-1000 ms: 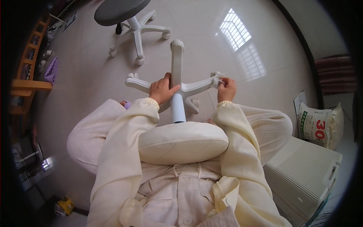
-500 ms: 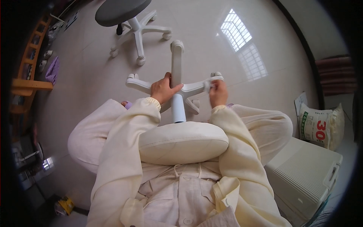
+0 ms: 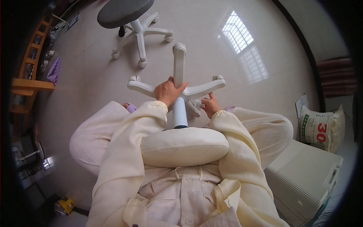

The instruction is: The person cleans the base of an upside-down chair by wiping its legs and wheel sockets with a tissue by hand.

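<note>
A white stool lies tipped over in front of me, its cream padded seat (image 3: 185, 147) against my lap. From the seat a pale post (image 3: 179, 112) runs away from me to the white star base (image 3: 202, 90), whose legs end in casters. My left hand (image 3: 169, 92) is wrapped round the base near its hub, thumb over the upright leg. My right hand (image 3: 211, 106) is beside the lower right leg's caster (image 3: 195, 103), fingers bent and partly closed. A whitish bit shows at those fingertips; I cannot make out what it is.
A second stool with a grey seat (image 3: 124, 13) stands on the tiled floor ahead. At the right are a ribbed cream box (image 3: 304, 178) and a printed sack (image 3: 321, 128). Orange wooden furniture (image 3: 32, 83) and a purple cloth (image 3: 54, 71) are at the left.
My right hand has moved down and left from the right leg's end to the lower caster. The left hand still holds the base, which has shifted slightly in view.
</note>
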The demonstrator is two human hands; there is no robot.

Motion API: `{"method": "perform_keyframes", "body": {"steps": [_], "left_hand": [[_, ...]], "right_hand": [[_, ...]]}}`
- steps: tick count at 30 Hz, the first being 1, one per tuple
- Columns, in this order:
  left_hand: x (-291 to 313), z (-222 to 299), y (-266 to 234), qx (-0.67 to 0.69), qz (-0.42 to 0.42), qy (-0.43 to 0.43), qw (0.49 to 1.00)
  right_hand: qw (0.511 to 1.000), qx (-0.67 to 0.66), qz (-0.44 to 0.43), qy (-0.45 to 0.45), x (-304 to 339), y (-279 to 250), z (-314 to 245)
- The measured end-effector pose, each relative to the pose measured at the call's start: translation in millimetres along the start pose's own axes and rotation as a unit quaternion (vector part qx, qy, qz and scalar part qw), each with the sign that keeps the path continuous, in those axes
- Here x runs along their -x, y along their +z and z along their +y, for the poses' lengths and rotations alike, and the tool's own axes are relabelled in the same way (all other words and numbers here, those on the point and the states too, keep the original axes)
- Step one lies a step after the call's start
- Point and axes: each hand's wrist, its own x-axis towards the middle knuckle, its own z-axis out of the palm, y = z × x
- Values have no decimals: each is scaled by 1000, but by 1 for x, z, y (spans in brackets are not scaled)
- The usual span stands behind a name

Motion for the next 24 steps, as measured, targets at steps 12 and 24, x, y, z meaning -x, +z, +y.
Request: {"method": "perform_keyframes", "body": {"steps": [12,24], "left_hand": [[12,6,-12,117,108,-57,986],[33,-28,30,729,73,-242,636]], "right_hand": [[994,47,-56,-82,12,27,-42],[914,325,-140,-198,33,91,-89]]}}
